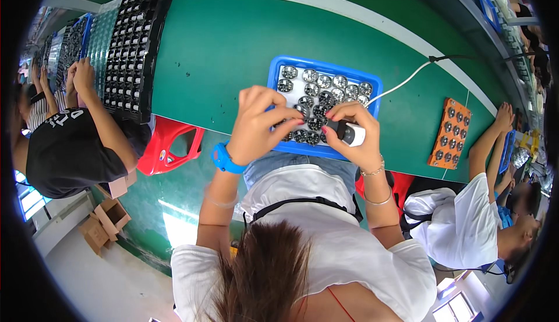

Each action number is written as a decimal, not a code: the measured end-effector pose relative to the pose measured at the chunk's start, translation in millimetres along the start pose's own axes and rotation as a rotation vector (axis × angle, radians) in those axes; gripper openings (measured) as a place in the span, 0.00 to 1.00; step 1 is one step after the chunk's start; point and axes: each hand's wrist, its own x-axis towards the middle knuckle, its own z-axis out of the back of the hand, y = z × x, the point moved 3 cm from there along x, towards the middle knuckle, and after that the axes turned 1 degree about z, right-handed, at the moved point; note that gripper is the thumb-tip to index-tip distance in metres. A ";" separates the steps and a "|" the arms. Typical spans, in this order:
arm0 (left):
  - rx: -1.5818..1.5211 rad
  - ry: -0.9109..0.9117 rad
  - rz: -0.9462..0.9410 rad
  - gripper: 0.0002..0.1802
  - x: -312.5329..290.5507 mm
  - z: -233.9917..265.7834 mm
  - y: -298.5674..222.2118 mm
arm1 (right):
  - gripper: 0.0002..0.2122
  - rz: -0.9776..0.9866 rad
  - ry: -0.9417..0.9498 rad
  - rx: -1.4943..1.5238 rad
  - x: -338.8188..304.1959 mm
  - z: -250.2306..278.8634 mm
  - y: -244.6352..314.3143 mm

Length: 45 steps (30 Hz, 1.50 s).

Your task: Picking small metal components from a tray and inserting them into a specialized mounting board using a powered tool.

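Observation:
A blue tray [381, 83] with a white bottom lies in front of me, holding several small round black-and-silver parts [324, 81]. Over its near right part, my right hand [360, 133] grips a black-and-white handheld device [348, 134] between thumb and fingers. A white cable [402, 84] runs from behind that hand across the table. My left hand [259, 118] is above the tray's left side, thumb and index finger brought close together beside the round parts. Whatever sits between those fingertips is too small to make out.
An orange board [449, 134] with rows of round parts lies to the right on the green table [227, 42]. At left stands a black compartment tray [131, 48] full of small parts. Co-workers sit on both sides; a red stool [169, 147] is at lower left.

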 end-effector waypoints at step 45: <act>-0.046 0.000 -0.231 0.07 20.8 -39.9 -58.4 | 0.23 0.083 -0.068 -0.291 -23.8 46.7 28.9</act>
